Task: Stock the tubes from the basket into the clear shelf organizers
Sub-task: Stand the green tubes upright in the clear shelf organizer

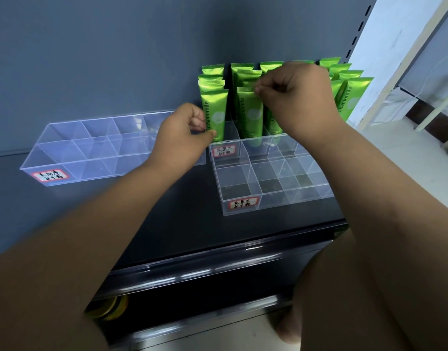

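The glossy green plastic tubes [344,97] stand cap-down, flat crimped ends up, in rows in the rear clear acrylic organizer [243,141] at centre right of the frame, against the grey back panel. The right hand [296,95] reaches over them, thumb and forefinger pinching the top crimp of the middle front tube [250,115]. The left hand [186,127] is curled at the lower left edge of the front-left tube [216,110]. Whether its fingertips pinch that tube or the organizer's corner cannot be told.

In front, a second clear divided organizer [288,202] with a red-bordered handwritten label [243,204] holds no tubes, nor does the long clear organizer [91,171] at the left of the frame. All three sit on the dark shelf [187,214]. The basket is out of view.

These tubes look light, with soft, squeezable walls and a slick foil-like skin, so a hard squeeze at mid-body would probably dent one or let it slide. The crimped seam is the stiff part and the best place for a two-finger pinch when lowering a tube straight into a cell. The cap end is rigid too, but it sits buried in the compartment. Standing on narrow caps, the tubes likely tip with ease, so a steadying touch low on a neighbour seems sensible.
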`<state>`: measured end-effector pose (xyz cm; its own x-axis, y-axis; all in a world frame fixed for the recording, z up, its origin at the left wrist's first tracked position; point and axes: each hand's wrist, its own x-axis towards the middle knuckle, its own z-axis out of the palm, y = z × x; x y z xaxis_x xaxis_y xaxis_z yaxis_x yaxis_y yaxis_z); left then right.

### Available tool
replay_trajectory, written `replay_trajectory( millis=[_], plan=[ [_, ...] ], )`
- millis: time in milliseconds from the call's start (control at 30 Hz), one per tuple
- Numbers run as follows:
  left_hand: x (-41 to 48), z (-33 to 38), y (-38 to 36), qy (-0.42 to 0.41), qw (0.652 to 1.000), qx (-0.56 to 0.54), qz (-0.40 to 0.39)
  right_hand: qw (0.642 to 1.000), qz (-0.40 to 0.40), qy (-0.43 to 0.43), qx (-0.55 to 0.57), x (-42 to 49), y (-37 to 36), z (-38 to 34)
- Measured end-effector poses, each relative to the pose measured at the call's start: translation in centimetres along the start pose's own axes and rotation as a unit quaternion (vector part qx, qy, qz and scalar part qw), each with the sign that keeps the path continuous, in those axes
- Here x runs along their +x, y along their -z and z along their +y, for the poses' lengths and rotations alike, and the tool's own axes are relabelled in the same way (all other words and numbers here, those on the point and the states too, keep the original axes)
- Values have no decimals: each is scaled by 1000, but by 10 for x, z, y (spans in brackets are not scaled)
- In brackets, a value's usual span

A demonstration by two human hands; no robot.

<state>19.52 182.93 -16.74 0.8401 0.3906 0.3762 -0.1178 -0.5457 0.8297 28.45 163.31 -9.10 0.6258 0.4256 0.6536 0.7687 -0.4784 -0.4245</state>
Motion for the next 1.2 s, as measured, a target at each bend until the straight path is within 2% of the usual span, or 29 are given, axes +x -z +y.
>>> replay_trajectory(
  millis=[433,733,1200],
  plan=[
    [0,-3,0,-10,1000,0,4,1000,3,-30,-4,-1,2,9],
    [0,-2,0,-11,1000,7,5,999,16,5,-51,1,2,13],
    [-1,-2,-1,-7,1000,2,9,996,13,8,-84,1,0,13]
  ],
)
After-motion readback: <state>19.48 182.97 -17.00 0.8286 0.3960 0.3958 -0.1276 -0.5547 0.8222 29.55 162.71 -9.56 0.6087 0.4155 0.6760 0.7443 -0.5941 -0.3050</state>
